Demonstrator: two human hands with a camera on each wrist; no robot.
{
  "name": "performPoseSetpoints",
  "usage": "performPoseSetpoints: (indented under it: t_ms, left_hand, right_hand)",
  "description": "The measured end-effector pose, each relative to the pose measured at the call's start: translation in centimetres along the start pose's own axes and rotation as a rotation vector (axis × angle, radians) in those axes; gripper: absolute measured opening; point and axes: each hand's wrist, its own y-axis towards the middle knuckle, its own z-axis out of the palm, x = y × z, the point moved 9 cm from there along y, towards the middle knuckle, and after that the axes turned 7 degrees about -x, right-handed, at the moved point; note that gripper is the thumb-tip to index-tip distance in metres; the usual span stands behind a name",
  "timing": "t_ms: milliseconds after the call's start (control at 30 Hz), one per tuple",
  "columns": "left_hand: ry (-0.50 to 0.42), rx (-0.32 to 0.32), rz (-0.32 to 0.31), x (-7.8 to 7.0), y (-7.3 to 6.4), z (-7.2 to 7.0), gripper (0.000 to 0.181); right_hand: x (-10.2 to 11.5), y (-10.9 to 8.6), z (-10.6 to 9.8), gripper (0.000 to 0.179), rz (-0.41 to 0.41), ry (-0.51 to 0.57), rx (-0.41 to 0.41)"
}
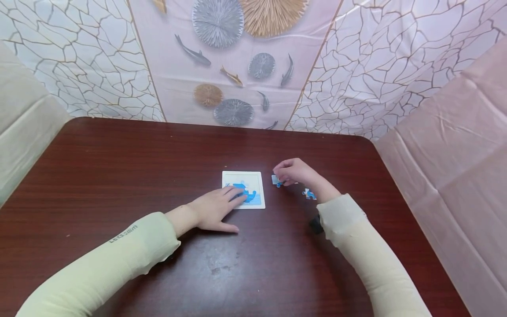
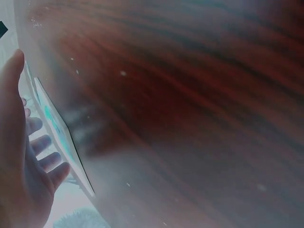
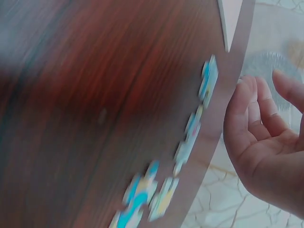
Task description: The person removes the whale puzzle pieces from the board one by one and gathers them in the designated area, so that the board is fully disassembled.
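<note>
My left hand point(image 1: 219, 207) lies with outstretched fingers over the lower left part of a white-framed puzzle board point(image 1: 257, 177), the thumb spread out over the table. Blue puzzle pieces point(image 1: 250, 197) sit in the board, partly covered by the fingers. In the left wrist view the fingertips point(image 2: 58, 173) are right at the board's surface. My right hand point(image 1: 295, 171) hovers just above loose puzzle pieces point(image 1: 276, 179) to the right of the board. Its fingers are loosely bent with the thumb apart, and nothing shows between them in the right wrist view.
Another loose puzzle piece point(image 1: 309, 194) lies nearer the right wrist. Several pieces point(image 3: 137, 199) form a rough row in the right wrist view. The dark red-brown table point(image 1: 138, 163) meets a patterned cloth point(image 1: 233, 66) at the back. A dark object point(image 1: 316, 224) is beside the right sleeve.
</note>
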Motion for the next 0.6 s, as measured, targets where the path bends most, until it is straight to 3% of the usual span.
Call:
performPoseSetpoints:
  t_ms: [167,433,600]
  left_hand:
    - [-0.009,-0.012,0.004,0.3,-0.7,-0.1,0.084]
    - [-0.007,0.064,-0.024,0.9,-1.9,0.5,0.086]
    - [0.000,0.077,-0.035,1.2,-2.7,0.6,0.087]
  right_hand:
    - [0.9,0.6,1.9,0.029,0.009,0.033,0.024]
    - [1.4,1.2,4.0,0.029,0.025,0.025,0.050]
    - [1.8,1.1,4.9,0.030,0.033,0.022,0.069]
